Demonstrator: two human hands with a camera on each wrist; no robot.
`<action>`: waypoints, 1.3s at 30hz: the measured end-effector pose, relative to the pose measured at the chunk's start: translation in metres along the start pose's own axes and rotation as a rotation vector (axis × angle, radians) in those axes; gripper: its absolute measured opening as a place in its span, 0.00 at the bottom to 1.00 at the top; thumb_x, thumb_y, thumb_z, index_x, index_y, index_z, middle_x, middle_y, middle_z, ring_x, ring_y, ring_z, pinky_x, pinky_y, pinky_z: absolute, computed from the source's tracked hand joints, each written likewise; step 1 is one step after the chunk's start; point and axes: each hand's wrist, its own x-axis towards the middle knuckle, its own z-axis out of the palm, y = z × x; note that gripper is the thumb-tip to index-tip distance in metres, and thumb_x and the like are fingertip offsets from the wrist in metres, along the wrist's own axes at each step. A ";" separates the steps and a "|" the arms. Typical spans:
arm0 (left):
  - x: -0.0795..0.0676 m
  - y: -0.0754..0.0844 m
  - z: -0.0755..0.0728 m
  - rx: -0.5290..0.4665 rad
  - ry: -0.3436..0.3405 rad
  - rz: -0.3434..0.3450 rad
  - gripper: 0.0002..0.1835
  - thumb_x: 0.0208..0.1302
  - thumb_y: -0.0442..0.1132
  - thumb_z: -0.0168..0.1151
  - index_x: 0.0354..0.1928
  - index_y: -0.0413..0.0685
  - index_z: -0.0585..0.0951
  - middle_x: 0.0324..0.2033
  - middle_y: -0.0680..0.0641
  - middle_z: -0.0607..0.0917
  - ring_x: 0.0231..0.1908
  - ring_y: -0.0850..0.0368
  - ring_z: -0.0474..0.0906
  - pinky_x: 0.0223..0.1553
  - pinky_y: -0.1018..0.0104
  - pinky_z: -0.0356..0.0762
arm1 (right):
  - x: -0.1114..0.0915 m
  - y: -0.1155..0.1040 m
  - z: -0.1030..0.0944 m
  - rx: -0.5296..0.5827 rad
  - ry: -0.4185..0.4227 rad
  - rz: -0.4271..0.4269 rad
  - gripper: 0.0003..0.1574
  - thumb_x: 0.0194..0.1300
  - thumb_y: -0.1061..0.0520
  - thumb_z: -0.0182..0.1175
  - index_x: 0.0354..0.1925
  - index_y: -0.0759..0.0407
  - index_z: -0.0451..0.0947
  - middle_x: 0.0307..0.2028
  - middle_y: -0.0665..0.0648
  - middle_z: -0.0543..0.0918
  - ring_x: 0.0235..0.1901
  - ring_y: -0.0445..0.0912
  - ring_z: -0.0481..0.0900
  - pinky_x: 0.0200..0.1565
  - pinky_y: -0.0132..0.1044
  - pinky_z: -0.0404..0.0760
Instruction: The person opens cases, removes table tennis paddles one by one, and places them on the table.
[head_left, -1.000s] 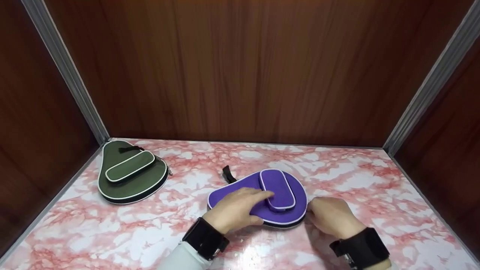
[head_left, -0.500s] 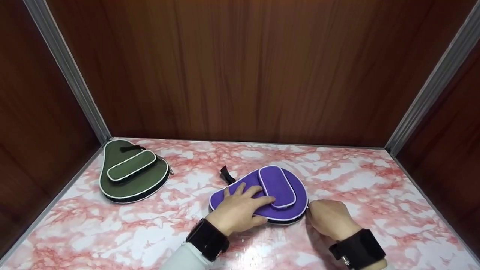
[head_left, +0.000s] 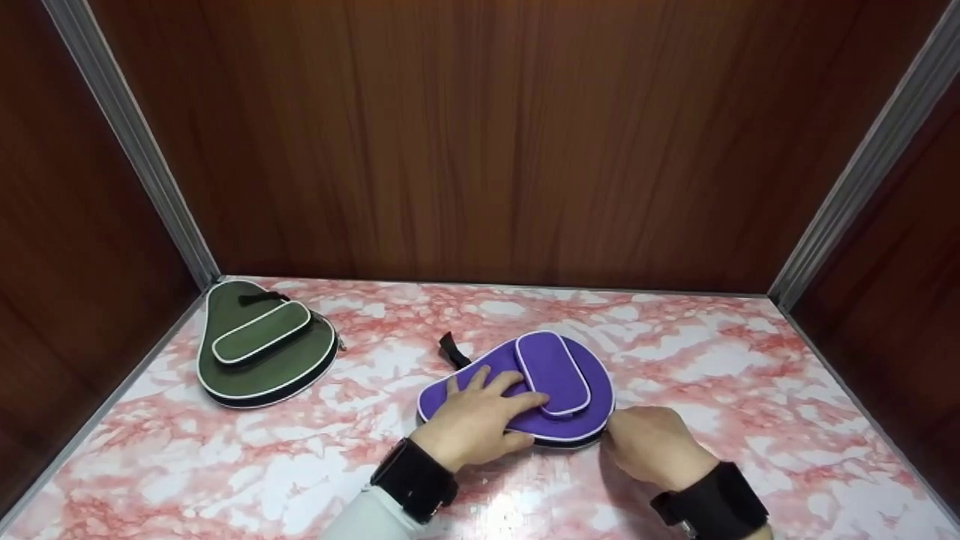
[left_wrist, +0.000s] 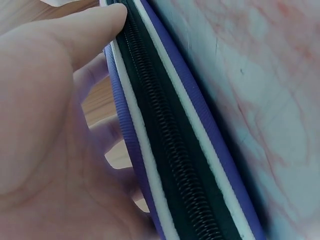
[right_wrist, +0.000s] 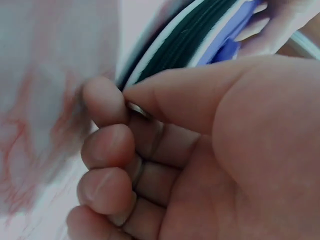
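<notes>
A purple table tennis paddle case point(head_left: 480, 379) with white piping lies flat, its narrow end to the left and a raised pocket point(head_left: 553, 373) on top. My left hand point(head_left: 476, 420) presses on it with spread fingers, the thumb against the near side. In the left wrist view that thumb touches the black zipper point(left_wrist: 165, 120), whose coil runs closed along the edge. At the case's rounded right end, my right hand point(head_left: 652, 442) has its fingers curled. Its thumb and index finger pinch the zipper pull point(right_wrist: 136, 107), mostly hidden, with a bit of metal showing.
A green paddle case point(head_left: 262, 345) of the same shape lies at the back left of the marbled table point(head_left: 360, 420). A black strap point(head_left: 452, 350) sticks out behind the purple case. Wooden panels point(head_left: 480, 150) enclose the back and sides.
My left fingers have spread out over the purple case, which shifted slightly. My right hand has moved a little left and nearer along the case's rounded edge.
</notes>
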 end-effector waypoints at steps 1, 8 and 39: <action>0.000 0.000 0.000 -0.001 -0.001 -0.001 0.31 0.76 0.59 0.69 0.78 0.78 0.77 0.79 0.49 0.72 0.78 0.30 0.64 0.69 0.17 0.61 | -0.001 -0.002 -0.001 0.008 -0.002 -0.012 0.06 0.74 0.56 0.67 0.38 0.51 0.78 0.26 0.54 0.85 0.31 0.58 0.88 0.36 0.59 0.86; 0.000 0.001 0.000 -0.006 -0.002 -0.008 0.30 0.75 0.59 0.69 0.78 0.78 0.78 0.79 0.49 0.72 0.79 0.28 0.63 0.69 0.17 0.60 | 0.000 -0.018 -0.003 0.041 -0.057 0.013 0.16 0.71 0.57 0.70 0.27 0.52 0.77 0.23 0.53 0.82 0.27 0.56 0.86 0.36 0.60 0.84; -0.006 0.007 -0.020 0.014 -0.052 -0.018 0.22 0.81 0.49 0.64 0.72 0.59 0.81 0.76 0.41 0.77 0.75 0.40 0.73 0.70 0.30 0.71 | 0.009 -0.003 0.003 -0.007 0.032 0.099 0.16 0.75 0.58 0.66 0.28 0.51 0.75 0.23 0.54 0.81 0.27 0.57 0.86 0.33 0.60 0.84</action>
